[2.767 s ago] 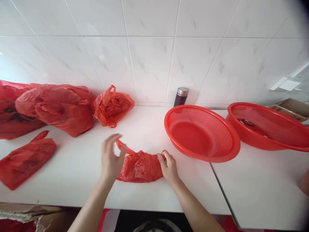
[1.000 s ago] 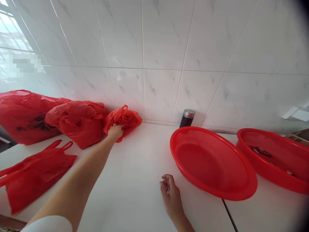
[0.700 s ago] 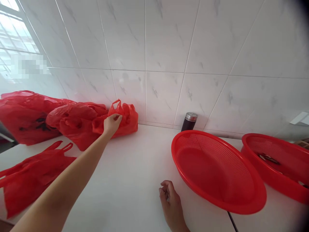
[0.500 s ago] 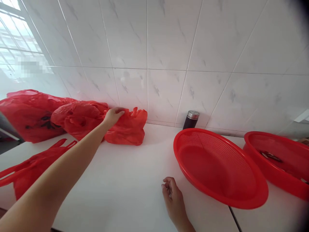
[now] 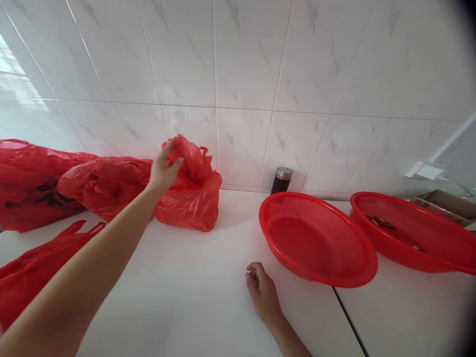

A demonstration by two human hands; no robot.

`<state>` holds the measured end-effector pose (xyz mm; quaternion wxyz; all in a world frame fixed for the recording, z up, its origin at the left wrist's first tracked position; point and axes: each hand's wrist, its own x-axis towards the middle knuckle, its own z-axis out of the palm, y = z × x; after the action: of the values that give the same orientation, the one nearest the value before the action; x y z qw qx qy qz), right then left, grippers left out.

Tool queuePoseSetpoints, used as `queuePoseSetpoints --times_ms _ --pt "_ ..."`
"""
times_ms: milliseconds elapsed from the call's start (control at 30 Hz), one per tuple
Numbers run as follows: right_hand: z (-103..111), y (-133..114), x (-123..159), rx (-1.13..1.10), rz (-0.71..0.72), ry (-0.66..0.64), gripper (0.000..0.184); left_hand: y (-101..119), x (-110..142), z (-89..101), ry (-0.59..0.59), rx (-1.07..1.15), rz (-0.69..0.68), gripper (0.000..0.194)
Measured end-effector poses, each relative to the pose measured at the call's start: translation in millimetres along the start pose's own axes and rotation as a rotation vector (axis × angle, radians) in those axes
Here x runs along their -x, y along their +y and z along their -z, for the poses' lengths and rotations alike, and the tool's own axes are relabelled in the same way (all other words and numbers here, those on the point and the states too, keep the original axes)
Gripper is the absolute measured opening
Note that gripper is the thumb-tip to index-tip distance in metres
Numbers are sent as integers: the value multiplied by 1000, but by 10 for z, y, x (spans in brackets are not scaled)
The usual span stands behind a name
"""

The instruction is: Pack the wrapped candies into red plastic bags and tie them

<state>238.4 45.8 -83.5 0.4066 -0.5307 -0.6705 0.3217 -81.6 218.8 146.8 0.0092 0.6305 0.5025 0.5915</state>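
Note:
My left hand [image 5: 163,170] reaches far across the white counter [image 5: 208,297] and is closed on the top of a small red plastic bag [image 5: 191,198], pulling it up near the tiled wall. The bag's bottom rests on the counter. My right hand [image 5: 262,291] lies near the counter's middle with fingers loosely curled, holding nothing that I can see. An empty red mesh basket [image 5: 316,238] sits just right of that hand.
More red plastic bags [image 5: 100,183] are piled at the left against the wall, and a flat one [image 5: 29,270] lies at the left front. A dark flask [image 5: 280,180] stands by the wall. A second red basket [image 5: 412,230] and a cardboard box [image 5: 442,203] are at the right.
The small bag that both hands held earlier is gone from the counter's middle. My left hand reached to the bag by the wall, gripped it, dragged it right and lifted its top. The right hand stayed put.

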Motion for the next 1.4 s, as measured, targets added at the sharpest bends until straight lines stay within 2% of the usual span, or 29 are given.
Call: queuePoseSetpoints --times_ms 100,233,433,533,600,700,800,867,967,1067,1133,1233,1400 --pt "13 -30 2 -1 -13 -4 14 102 54 14 24 44 -41 61" --pt "27 -44 15 -5 14 18 15 302 249 79 58 94 -107 55" --pt "23 -33 36 -10 103 88 17 863 563 246 144 174 -226 57" --pt "15 -32 38 2 119 84 16 1146 854 131 129 181 -259 56" --pt "12 -32 39 5 124 78 15 1216 1098 -79 -33 98 -234 57" --pt "13 -30 39 17 141 69 14 1075 1479 -494 -512 -23 -188 50" --pt "24 -21 29 39 171 63 14 780 1840 -780 -752 -69 -163 26" --pt "34 -12 15 49 193 59 13 608 2084 -795 -821 -110 -126 18" --pt "44 2 -4 44 216 41 14 449 2477 -597 -790 -169 -41 20" --pt "43 13 -12 30 223 21 14 352 2851 -346 -664 -253 83 27" --pt "42 18 -9 23 227 12 13 292 3040 -247 -576 -309 153 31" --pt "50 9 1 17 228 5 13 226 3194 -230 -492 -350 201 35" --pt "72 -33 2 27 223 1 14 225 3230 -322 -433 -362 220 41"
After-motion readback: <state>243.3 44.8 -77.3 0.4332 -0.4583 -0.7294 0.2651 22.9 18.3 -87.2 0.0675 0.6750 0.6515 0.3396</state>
